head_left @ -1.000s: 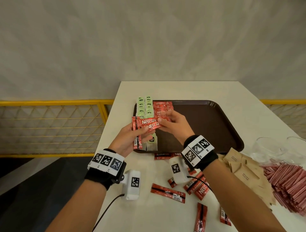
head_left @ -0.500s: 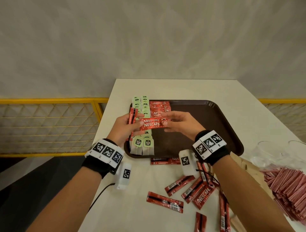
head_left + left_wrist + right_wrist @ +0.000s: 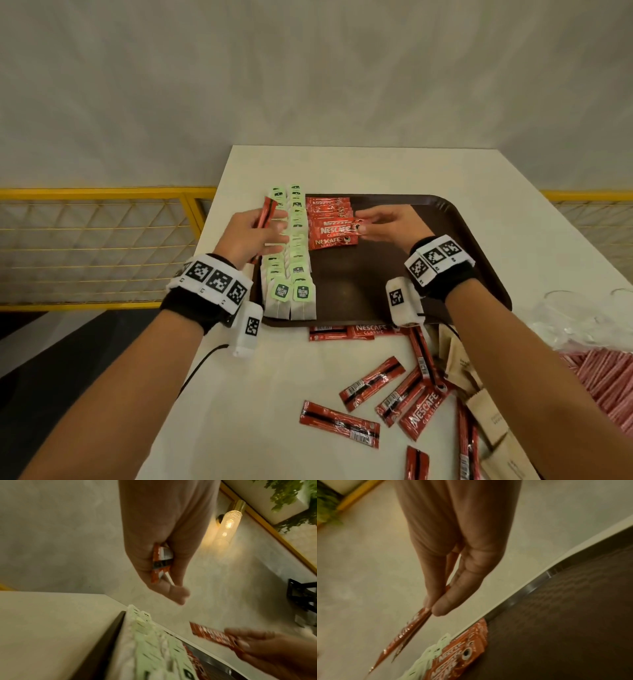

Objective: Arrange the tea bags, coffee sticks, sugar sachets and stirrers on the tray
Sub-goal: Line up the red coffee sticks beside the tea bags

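A dark brown tray [image 3: 394, 274] lies on the white table. Two rows of green-tagged tea bags [image 3: 291, 260] run down its left side. Beside them is a stack of red coffee sticks [image 3: 329, 212]. My right hand [image 3: 383, 228] pinches one red coffee stick [image 3: 337, 230] by its right end, just above that stack; the right wrist view shows it edge-on [image 3: 409, 630]. My left hand [image 3: 253, 236] grips a few more coffee sticks [image 3: 267, 212] upright over the tray's left rim, their ends showing in the left wrist view [image 3: 160, 563].
Loose coffee sticks [image 3: 373, 382] lie scattered on the table in front of the tray. Brown paper sachets [image 3: 479, 404] and a pile of pink stirrers [image 3: 603, 387] sit at the right, near clear glasses [image 3: 565, 315]. A yellow railing [image 3: 102, 246] borders the table's left edge.
My right hand has drawn one coffee stick away from the left hand and carried it right and down over the stack on the tray. The left hand keeps the other sticks.
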Demonstrator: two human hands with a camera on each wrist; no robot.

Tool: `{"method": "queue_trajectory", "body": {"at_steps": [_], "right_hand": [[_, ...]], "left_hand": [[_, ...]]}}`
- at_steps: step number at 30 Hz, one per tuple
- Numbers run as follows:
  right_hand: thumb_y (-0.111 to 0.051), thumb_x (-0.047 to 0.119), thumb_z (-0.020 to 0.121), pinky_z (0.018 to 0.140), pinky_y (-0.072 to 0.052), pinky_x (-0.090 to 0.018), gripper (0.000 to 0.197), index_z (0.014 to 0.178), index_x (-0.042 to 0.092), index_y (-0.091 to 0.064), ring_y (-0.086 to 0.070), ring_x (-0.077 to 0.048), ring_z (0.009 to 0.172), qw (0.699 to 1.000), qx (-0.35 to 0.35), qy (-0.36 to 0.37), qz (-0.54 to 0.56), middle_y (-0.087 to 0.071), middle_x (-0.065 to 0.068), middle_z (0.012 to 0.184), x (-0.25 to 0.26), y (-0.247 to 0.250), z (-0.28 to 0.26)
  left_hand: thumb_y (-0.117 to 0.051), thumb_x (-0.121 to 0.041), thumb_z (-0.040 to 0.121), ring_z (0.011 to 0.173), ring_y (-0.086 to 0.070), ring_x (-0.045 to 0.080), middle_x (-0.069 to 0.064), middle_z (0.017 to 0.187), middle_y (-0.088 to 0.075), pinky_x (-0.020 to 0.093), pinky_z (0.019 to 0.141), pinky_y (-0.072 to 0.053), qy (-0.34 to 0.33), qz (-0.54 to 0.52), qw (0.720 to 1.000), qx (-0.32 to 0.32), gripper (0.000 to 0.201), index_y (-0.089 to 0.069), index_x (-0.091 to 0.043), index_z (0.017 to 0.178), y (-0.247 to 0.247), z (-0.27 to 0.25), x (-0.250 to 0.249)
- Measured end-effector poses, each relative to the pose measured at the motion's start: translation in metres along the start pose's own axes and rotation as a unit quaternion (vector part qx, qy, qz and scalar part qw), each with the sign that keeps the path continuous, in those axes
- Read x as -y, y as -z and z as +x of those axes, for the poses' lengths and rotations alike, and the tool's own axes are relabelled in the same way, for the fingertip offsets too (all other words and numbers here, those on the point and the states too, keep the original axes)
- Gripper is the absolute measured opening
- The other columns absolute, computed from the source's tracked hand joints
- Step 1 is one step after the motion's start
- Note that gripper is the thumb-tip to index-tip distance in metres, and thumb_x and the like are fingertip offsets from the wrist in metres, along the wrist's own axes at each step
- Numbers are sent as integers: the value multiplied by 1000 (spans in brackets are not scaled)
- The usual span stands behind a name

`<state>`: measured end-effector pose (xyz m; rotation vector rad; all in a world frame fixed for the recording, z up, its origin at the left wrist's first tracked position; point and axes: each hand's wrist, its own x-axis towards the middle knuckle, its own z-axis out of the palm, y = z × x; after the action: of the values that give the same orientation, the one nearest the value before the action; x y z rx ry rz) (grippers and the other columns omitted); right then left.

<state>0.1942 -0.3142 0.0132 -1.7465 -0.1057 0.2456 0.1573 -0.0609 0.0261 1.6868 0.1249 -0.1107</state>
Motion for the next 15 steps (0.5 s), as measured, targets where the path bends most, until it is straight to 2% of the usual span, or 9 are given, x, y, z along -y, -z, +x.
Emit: {"method": "queue_trajectory", "body": {"at_steps": [2, 5, 7, 10, 13, 15], "right_hand": [[-67, -8, 78, 73, -58, -21, 27, 96, 11, -68, -65, -23, 85, 999, -23, -34, -4, -62, -13, 94, -4, 8, 7], [-66, -9, 78, 70, -58, -20, 27, 100, 8, -66, -65, -21, 82, 996, 6, -73, -54, -57, -17, 100, -6, 9, 15], [-66, -8, 78, 69, -58, -22, 25, 97, 9, -66, -65, -21, 83, 991, 36, -92, -95, -58, -14, 100, -6, 4, 20], [-70, -3, 77, 72, -58, -27, 23, 91, 13, -64, -64, -23, 88, 977, 34, -113, -180, -59, -9, 99, -7, -3, 28], [-72, 5, 78, 74, -56, -29, 22, 96, 13, -63, -61, -18, 89, 950, 18, -113, -290, -59, -2, 97, -8, -7, 32], [-71, 5, 79, 74, -55, -29, 23, 99, 11, -62, -60, -17, 86, 944, 3, -113, -309, -59, -2, 97, -9, -8, 34]], "left_hand": [[-59, -7, 90, 57, -61, 5, 4, 87, -65, 16, 50, -48, 0, 21, 999, -42, 22, -62, -13, 110, 15, 5, 4], [-60, -8, 88, 56, -47, 12, 11, 84, -62, 24, 52, -36, 20, 39, 996, -76, 22, -65, -17, 107, 33, 9, 14], [-59, -6, 88, 57, -44, 11, 7, 79, -59, 21, 50, -35, 33, 39, 996, -74, 23, -64, -16, 109, 39, 8, 20], [-60, -6, 88, 57, -44, 10, 2, 73, -56, 16, 44, -37, 42, 41, 996, -62, 23, -64, -14, 109, 40, 6, 24], [-60, -5, 89, 58, -45, 10, 1, 75, -57, 11, 41, -38, 45, 38, 997, -56, 21, -63, -14, 107, 41, 6, 26], [-60, -6, 89, 59, -46, 10, 1, 77, -57, 11, 41, -38, 50, 45, 996, -55, 21, -64, -15, 107, 43, 6, 28]]}}
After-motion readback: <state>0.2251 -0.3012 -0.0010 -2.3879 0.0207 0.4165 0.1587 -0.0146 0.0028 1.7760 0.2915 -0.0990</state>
